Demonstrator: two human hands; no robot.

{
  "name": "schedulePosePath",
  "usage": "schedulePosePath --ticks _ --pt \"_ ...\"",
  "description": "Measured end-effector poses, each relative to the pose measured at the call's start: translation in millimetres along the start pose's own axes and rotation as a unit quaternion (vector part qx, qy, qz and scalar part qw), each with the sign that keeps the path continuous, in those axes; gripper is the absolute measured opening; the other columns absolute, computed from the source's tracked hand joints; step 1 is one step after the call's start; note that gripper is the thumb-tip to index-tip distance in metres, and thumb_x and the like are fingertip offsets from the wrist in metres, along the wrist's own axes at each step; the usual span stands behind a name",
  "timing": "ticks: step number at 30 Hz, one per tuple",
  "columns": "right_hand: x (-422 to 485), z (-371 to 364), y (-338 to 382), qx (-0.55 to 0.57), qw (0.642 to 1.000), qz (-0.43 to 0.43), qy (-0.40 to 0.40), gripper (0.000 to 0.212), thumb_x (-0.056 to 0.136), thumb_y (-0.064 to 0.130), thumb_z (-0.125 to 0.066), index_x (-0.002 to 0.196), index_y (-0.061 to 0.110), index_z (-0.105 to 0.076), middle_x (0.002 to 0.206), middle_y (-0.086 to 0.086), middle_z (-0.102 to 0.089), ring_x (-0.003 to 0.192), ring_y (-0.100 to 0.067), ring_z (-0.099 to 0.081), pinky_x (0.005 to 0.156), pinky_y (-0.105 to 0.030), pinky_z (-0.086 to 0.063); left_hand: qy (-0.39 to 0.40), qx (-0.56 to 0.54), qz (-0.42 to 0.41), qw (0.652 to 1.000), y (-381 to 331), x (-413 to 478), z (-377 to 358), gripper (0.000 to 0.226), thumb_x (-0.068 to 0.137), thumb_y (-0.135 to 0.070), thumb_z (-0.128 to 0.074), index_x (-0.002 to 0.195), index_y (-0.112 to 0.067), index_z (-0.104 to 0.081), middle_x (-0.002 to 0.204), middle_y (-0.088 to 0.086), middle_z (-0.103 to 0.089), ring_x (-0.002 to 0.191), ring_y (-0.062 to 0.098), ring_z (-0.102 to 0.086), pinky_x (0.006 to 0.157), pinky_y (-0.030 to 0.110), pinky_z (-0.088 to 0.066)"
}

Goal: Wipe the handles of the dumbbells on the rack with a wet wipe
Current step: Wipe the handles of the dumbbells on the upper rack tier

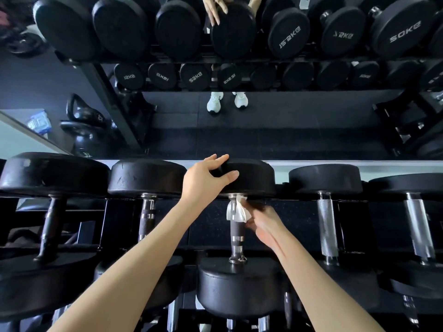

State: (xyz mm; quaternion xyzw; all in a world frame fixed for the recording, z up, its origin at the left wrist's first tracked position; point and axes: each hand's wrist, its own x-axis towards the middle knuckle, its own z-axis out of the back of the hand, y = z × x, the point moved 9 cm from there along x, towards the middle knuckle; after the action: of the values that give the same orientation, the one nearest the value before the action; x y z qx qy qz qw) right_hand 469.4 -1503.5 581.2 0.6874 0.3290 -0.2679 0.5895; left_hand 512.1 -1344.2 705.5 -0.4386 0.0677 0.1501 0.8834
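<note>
Several black dumbbells lie side by side on the rack [299, 200] below me. My left hand [206, 178] grips the far rubber head [251, 178] of the middle dumbbell, thumb on its near face and fingers over the top. My right hand [266, 226] pinches a white wet wipe [238, 210] against the upper part of that dumbbell's handle [237, 236], just under the far head. The wipe covers the chrome collar there. The near head [239, 288] sits between my forearms.
Neighbouring dumbbells stand close on both sides, with a dark handle [51, 226] at the left and chrome handles [327, 226] at the right. A wall mirror [263, 130] behind the rack reflects the dumbbells, floor, my shoes and kettlebells [84, 130]. More handles show on a lower tier.
</note>
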Motion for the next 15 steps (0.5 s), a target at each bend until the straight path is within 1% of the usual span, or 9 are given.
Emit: schedulePosePath --ticks 2,3,4,6,7,8,10,12,15 --pt "0.9 0.7 6.7 -0.055 0.997 0.058 -0.024 0.012 0.082 0.023 -0.071 0.087 0.012 -0.069 0.088 -0.005 -0.071 0.079 -0.016 -0.065 0.066 -0.027 -0.051 -0.003 -0.007 0.001 1.000 0.4 0.7 -0.3 0.052 0.080 -0.042 -0.071 0.129 -0.035 -0.055 0.145 -0.010 -0.044 0.130 0.007 -0.042 0.092 0.016 -0.031" --pt "-1.5 1.2 11.9 -0.102 0.989 0.099 -0.050 0.014 0.082 0.024 -0.071 0.078 0.011 -0.068 0.079 -0.003 -0.069 0.073 -0.014 -0.062 0.063 -0.022 -0.048 -0.004 -0.010 0.002 1.000 0.8 0.4 -0.8 0.052 0.080 -0.041 -0.071 0.129 -0.035 -0.055 0.144 -0.010 -0.044 0.130 0.007 -0.042 0.091 0.015 -0.030" --pt "-5.8 1.2 18.2 -0.161 0.973 0.145 -0.083 0.024 0.083 0.025 -0.070 0.068 0.007 -0.065 0.068 -0.003 -0.065 0.063 -0.012 -0.057 0.057 -0.017 -0.043 -0.005 -0.012 0.003 1.000 1.1 -0.2 -1.2 0.052 0.080 -0.041 -0.071 0.129 -0.035 -0.055 0.144 -0.009 -0.045 0.130 0.007 -0.042 0.091 0.015 -0.030" --pt "-16.8 -4.8 30.2 -0.272 0.925 0.224 -0.143 0.037 0.085 0.027 -0.068 0.057 0.004 -0.057 0.053 -0.003 -0.055 0.049 -0.011 -0.046 0.047 -0.015 -0.031 -0.007 -0.015 0.002 1.000 1.7 -0.6 -1.5 0.052 0.080 -0.040 -0.071 0.129 -0.034 -0.055 0.144 -0.009 -0.045 0.130 0.008 -0.042 0.092 0.016 -0.030" --pt "-22.1 -8.6 34.0 -0.317 0.901 0.243 -0.169 0.039 0.086 0.030 -0.066 0.059 0.003 -0.059 0.054 -0.006 -0.056 0.049 -0.013 -0.046 0.047 -0.017 -0.029 -0.007 -0.015 0.001 1.000 1.9 -0.8 -1.7 0.052 0.080 -0.040 -0.071 0.129 -0.034 -0.055 0.144 -0.009 -0.045 0.130 0.008 -0.043 0.093 0.016 -0.031" --pt "-26.4 -12.3 37.1 -0.357 0.879 0.250 -0.194 0.040 0.088 0.033 -0.063 0.065 0.000 -0.062 0.061 -0.011 -0.062 0.055 -0.018 -0.052 0.052 -0.020 -0.030 -0.008 -0.015 0.000 1.000 1.8 -0.4 -1.8 0.052 0.080 -0.039 -0.071 0.129 -0.034 -0.055 0.144 -0.009 -0.045 0.130 0.009 -0.043 0.094 0.016 -0.031" --pt "-30.0 -16.4 37.6 -0.411 0.847 0.245 -0.231 0.043 0.092 0.037 -0.055 0.083 -0.003 -0.066 0.082 -0.015 -0.068 0.077 -0.026 -0.062 0.063 -0.023 -0.031 -0.009 -0.018 -0.004 1.000 1.6 -0.3 -2.1 0.052 0.080 -0.039 -0.071 0.130 -0.034 -0.055 0.144 -0.008 -0.046 0.130 0.009 -0.043 0.096 0.017 -0.032" --pt "-32.1 -18.2 36.9 -0.429 0.832 0.249 -0.249 0.045 0.094 0.039 -0.051 0.090 -0.003 -0.065 0.090 -0.016 -0.068 0.088 -0.027 -0.062 0.067 -0.024 -0.030 -0.009 -0.020 -0.006 1.000 1.0 -0.7 -2.7 0.052 0.080 -0.039 -0.071 0.130 -0.034 -0.055 0.144 -0.008 -0.046 0.129 0.009 -0.043 0.095 0.018 -0.033" --pt "-31.7 -18.5 35.6 -0.411 0.838 0.256 -0.252 0.047 0.088 0.042 -0.059 0.081 -0.003 -0.065 0.081 -0.016 -0.068 0.078 -0.026 -0.060 0.064 -0.024 -0.031 -0.008 -0.015 -0.011 1.000 1.7 -0.8 -3.3 0.052 0.081 -0.040 -0.070 0.130 -0.034 -0.055 0.144 -0.008 -0.045 0.130 0.010 -0.043 0.095 0.018 -0.034"
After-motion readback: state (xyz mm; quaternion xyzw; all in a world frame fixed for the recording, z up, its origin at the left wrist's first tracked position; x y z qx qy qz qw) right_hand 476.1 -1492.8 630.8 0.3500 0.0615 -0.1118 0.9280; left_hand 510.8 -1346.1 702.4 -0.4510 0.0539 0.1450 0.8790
